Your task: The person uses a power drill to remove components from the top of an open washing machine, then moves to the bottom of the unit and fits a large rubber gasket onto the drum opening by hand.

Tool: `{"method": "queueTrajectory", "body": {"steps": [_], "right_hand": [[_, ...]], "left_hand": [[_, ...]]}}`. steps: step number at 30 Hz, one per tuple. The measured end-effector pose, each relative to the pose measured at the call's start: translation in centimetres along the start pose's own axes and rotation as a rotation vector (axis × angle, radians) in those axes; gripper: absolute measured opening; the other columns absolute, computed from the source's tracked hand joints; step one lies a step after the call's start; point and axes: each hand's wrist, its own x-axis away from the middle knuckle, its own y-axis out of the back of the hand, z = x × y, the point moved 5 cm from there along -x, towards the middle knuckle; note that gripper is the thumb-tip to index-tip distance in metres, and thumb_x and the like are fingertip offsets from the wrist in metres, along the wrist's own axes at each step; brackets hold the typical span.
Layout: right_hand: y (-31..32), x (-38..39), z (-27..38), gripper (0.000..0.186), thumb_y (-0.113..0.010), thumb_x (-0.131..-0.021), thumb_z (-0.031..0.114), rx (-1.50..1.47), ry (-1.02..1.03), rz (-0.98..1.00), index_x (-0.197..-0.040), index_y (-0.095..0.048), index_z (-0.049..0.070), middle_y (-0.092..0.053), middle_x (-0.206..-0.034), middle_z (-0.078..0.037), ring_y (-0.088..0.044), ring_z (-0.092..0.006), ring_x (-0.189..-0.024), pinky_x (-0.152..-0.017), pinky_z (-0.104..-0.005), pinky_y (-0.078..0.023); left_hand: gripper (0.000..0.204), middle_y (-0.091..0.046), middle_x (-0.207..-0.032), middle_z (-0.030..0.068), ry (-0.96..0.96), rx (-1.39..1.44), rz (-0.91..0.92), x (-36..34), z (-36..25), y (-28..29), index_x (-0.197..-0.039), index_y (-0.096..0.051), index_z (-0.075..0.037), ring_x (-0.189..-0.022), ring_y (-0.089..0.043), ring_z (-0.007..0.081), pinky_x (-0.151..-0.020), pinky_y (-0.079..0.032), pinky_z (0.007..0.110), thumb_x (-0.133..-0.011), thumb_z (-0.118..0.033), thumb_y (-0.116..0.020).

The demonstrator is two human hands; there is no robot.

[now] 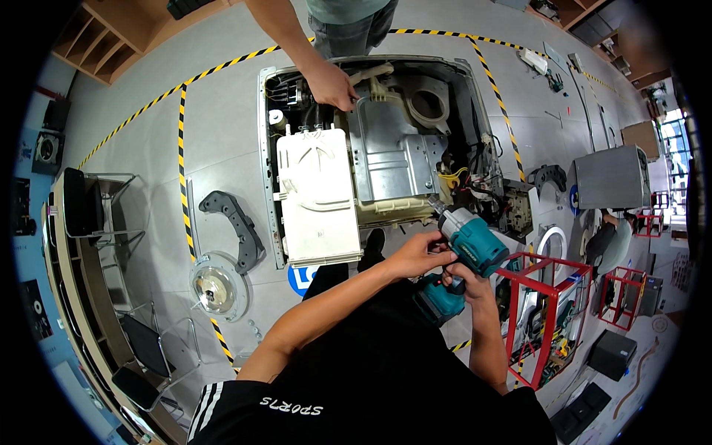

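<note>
My right hand (469, 284) grips a teal-and-black cordless drill (478, 246), its bit angled toward the lower right corner of a grey metal plate (389, 167). My left hand (423, 254) is closed beside the drill's front and handle; whatever its fingers hold is hidden. The plate sits inside an opened appliance casing (264, 178), right of a cream plastic housing (317, 208) and below a round opening. A co-worker's hand (331, 87) touches near the plate's upper left corner.
Dark curved weights (245, 230) and a round door (219, 284) lie on the floor to the left, near chairs (144, 348). A red frame rack (552, 311), grey panels (608, 174) and black boxes (612, 354) stand right. Yellow-black tape (185, 215) marks the floor.
</note>
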Motion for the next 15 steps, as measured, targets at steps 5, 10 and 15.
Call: {"method": "queueTrajectory", "body": {"steps": [5,10,15], "right_hand": [[0.2,-0.1,-0.1,0.037,-0.057,-0.075,-0.001,0.024,-0.002,-0.010,-0.112,-0.052,-0.001,-0.055,-0.072,-0.005,-0.054,-0.0138,-0.057,-0.054,-0.0268,-0.045],[-0.1,-0.2,0.0,0.037,-0.057,-0.075,-0.001,0.016,-0.011,-0.008,-0.112,-0.052,-0.001,-0.055,-0.073,-0.005,-0.053,-0.0135,-0.056,-0.054,-0.0267,-0.045],[-0.1,-0.2,0.1,0.037,-0.056,-0.074,-0.002,0.044,-0.018,-0.024,-0.111,-0.052,0.000,-0.056,-0.074,-0.006,-0.053,-0.0134,-0.056,-0.053,-0.0265,-0.045]], "left_hand": [[0.030,-0.061,-0.095,0.0020,-0.001,-0.030,-0.009,0.1,-0.1,0.0,-0.114,-0.054,0.000,-0.086,-0.054,0.0075,-0.079,-0.045,0.024,-0.087,-0.012,-0.061],[0.028,-0.060,-0.093,0.0008,-0.005,-0.058,-0.021,0.0,0.2,0.3,-0.113,-0.055,-0.002,-0.084,-0.054,0.0062,-0.077,-0.045,0.023,-0.088,-0.013,-0.061],[0.028,-0.059,-0.090,-0.0003,-0.018,-0.047,-0.025,-0.1,0.7,0.5,-0.112,-0.056,-0.002,-0.083,-0.053,0.0054,-0.076,-0.044,0.022,-0.088,-0.015,-0.062]]}}
